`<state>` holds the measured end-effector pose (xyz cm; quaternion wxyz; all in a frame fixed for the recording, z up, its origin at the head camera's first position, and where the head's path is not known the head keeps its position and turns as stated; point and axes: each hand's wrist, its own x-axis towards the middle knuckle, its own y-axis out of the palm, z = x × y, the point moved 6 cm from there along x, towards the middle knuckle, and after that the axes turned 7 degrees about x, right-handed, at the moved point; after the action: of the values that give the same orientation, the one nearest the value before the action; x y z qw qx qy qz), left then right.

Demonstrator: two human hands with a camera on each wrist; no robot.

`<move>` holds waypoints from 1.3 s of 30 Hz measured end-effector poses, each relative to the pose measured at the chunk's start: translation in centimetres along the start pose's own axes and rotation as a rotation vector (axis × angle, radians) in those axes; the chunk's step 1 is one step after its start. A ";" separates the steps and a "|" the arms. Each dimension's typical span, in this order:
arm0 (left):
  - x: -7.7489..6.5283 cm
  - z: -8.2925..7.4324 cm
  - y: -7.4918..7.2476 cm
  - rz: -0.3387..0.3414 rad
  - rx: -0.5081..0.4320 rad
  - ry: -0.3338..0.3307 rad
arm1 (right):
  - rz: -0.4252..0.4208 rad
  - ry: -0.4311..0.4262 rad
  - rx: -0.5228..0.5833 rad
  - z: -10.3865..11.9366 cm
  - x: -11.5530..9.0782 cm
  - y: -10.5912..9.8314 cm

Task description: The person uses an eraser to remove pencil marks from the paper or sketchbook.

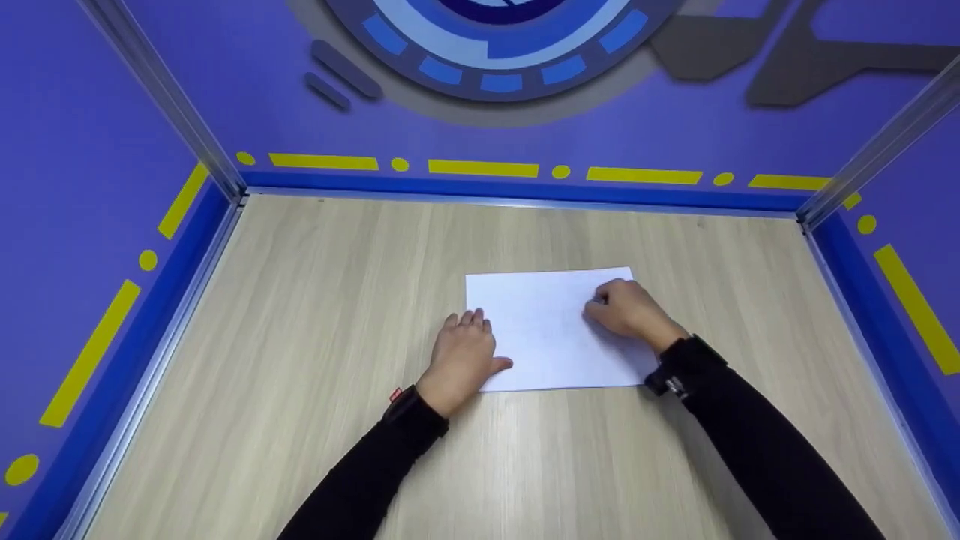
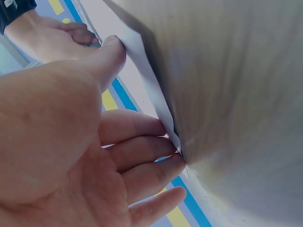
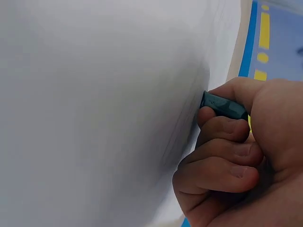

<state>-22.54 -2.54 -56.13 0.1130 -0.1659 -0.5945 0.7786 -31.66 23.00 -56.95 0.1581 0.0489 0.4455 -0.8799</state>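
Note:
A white sheet of paper [image 1: 544, 341] lies on the wooden table. My left hand [image 1: 463, 352] rests on its left edge, fingers straight and thumb spread onto the sheet. Seen in the left wrist view, the paper's edge [image 2: 152, 80] lifts slightly off the table beside the fingertips. With curled fingers and thumb, my right hand [image 1: 628, 309] pinches a small dark teal eraser [image 3: 225, 106] over the right part of the sheet. One end of the eraser meets the paper, where faint grey lines show in the right wrist view. In the head view the eraser is mostly hidden by the hand.
The light wooden table [image 1: 337, 300] is bordered by a metal rail [image 1: 517, 202] and purple-blue panels [image 1: 187, 45] with yellow marks at the back and both sides. Black sleeves and wrist bands [image 1: 416, 412] cover both forearms.

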 end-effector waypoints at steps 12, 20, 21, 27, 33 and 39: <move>-0.1 0.2 0.3 0.040 -0.034 -0.003 | 0.006 0.124 -0.040 -4.7 -2.2 -3.3; 0.3 -0.2 0.2 0.033 -0.010 0.005 | 0.027 0.182 -0.084 -3.6 -2.2 -3.5; 0.3 -0.2 0.2 0.039 -0.011 0.005 | 0.028 0.177 -0.075 -3.2 -2.2 -3.4; 0.3 -0.2 0.3 0.043 -0.026 0.002 | 0.021 0.095 0.001 0.7 -1.0 -1.0; 0.3 -0.1 0.4 0.023 -0.029 0.003 | 0.021 -0.036 -0.003 6.7 0.9 2.7; 0.1 0.0 0.0 -0.050 -0.020 0.000 | 0.087 -0.087 -0.048 11.6 3.1 6.4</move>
<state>-22.64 -2.48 -56.15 0.1309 -0.1521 -0.6064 0.7694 -31.94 9.48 -55.63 0.2163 0.0262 0.4568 -0.8624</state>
